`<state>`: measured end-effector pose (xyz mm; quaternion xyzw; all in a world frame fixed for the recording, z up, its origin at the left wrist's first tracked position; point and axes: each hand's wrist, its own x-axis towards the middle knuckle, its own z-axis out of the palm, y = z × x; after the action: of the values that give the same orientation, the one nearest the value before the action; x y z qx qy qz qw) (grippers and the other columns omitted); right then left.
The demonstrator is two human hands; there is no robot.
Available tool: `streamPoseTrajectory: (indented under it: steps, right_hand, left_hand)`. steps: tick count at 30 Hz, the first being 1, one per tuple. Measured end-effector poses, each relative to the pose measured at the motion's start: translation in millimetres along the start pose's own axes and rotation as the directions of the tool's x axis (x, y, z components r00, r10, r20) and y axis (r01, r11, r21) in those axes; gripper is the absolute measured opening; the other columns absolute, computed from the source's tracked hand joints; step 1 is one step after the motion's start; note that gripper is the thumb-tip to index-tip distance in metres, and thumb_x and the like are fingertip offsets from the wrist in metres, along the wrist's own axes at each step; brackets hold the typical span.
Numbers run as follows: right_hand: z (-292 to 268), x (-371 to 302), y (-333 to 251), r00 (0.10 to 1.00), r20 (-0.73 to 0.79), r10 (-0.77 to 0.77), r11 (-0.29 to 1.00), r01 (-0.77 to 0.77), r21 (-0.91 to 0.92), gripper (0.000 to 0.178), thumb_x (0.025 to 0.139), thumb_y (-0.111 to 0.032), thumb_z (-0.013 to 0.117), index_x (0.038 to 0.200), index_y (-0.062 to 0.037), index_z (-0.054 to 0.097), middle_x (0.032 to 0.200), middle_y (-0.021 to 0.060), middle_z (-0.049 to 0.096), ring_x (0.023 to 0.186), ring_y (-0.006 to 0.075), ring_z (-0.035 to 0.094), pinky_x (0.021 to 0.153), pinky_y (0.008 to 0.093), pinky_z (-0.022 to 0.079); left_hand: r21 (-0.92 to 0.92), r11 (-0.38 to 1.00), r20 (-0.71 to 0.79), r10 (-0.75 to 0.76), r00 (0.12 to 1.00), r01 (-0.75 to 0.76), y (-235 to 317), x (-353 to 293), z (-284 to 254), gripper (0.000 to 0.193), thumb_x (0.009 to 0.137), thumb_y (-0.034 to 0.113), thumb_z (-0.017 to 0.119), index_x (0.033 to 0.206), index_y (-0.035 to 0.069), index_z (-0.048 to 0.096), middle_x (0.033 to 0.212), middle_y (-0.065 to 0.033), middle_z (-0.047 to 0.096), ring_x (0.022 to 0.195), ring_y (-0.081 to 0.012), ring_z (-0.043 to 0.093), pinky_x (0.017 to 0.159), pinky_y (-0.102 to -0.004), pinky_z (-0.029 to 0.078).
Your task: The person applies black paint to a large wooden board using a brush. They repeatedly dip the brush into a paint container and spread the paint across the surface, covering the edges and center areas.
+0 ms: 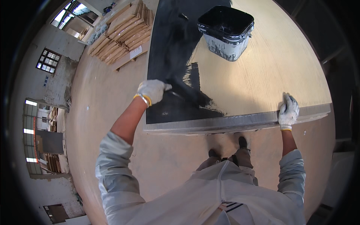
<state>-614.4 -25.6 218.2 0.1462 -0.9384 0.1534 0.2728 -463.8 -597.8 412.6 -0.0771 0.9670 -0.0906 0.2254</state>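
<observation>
My left hand (150, 92), in a white glove with a yellow cuff, is closed around what looks like a paintbrush (175, 93). Its dark head blends into the wet black paint, so its outline is hard to make out. Beneath it lies a large pale wood-grained board (258, 78), coated black along its left side with a ragged paint edge. My right hand (288, 110), gloved and smudged dark, rests on the board's near edge at the right, fingers stretched out over the top. A paint-streaked bucket (228, 48) with a black rim and dark inside stands farther back on the board.
The board tops a thick stack with a grey front edge (232, 123). Wrapped flat packs (123, 35) are piled on the floor at the far left. A small dark object (183, 16) lies on the painted area. My feet (243, 142) stand close to the stack.
</observation>
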Motion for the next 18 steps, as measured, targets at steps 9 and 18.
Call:
streamPoseTrajectory:
  steps: [9, 18]
  right_hand:
    - [0, 0, 1, 0.999, 0.018, 0.03, 0.999, -0.03, -0.011, 0.046, 0.092, -0.016, 0.065, 0.138, -0.0188, 0.071, 0.138, 0.012, 0.067, 0.133, 0.0328, 0.059, 0.116, 0.0487, 0.042]
    - [0, 2, 0, 1.0, -0.016, 0.001, 1.0, -0.001, 0.006, 0.045, 0.093, -0.014, 0.064, 0.137, -0.0186, 0.072, 0.138, 0.0122, 0.068, 0.132, 0.0331, 0.06, 0.116, 0.0488, 0.043]
  left_hand:
    - [0.141, 0.973, 0.028, 0.179, 0.984, -0.181, -24, 45, -11, 0.058, 0.09, 0.01, 0.065, 0.138, 0.041, 0.073, 0.111, -0.0126, 0.079, 0.101, -0.0365, 0.076, 0.087, -0.045, 0.06]
    - [0.198, 0.952, -0.024, 0.244, 0.97, -0.234, -22, 92, -22, 0.061, 0.091, 0.01, 0.065, 0.142, 0.042, 0.07, 0.108, -0.0141, 0.079, 0.098, -0.0378, 0.076, 0.085, -0.0469, 0.06]
